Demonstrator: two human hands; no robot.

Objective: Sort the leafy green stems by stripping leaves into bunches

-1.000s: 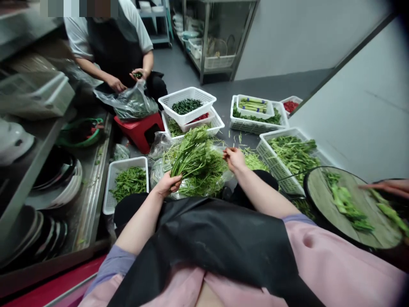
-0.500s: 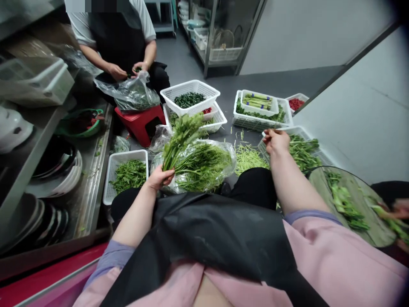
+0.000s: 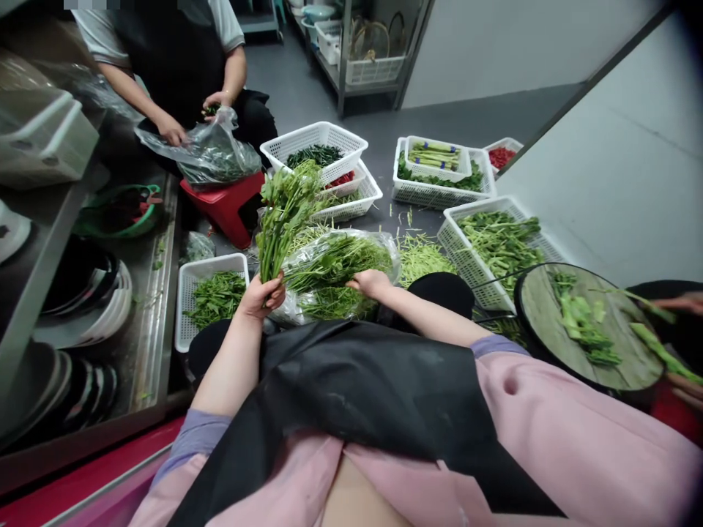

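My left hand (image 3: 263, 295) is closed around the stem ends of a bunch of leafy greens (image 3: 285, 212), held upright with the leaves at the top. In front of my lap lies an opened clear plastic bag (image 3: 389, 245) with more long-stemmed greens (image 3: 340, 263) in it. My right hand (image 3: 373, 284) is at the near right side of that pile, fingers pinched at some of the stems. Pale cut stem pieces (image 3: 422, 260) are heaped on the floor right of the bag. A white basket (image 3: 184, 293) of trimmed greens stands to the left.
A co-worker (image 3: 176, 66) handles a plastic bag on a red stool (image 3: 242, 219). White baskets of green chillies (image 3: 315, 156), asparagus (image 3: 436, 155) and stalks (image 3: 497, 241) stand ahead. A round chopping board (image 3: 535, 315) is at right, with another person's hand (image 3: 686, 304) beside it. Metal shelving (image 3: 148, 329) borders the left.
My right hand has come from over the right-hand basket back left to the greens in the bag. My left hand still holds its bunch, now more upright. The co-worker's hand has shifted on the bag.
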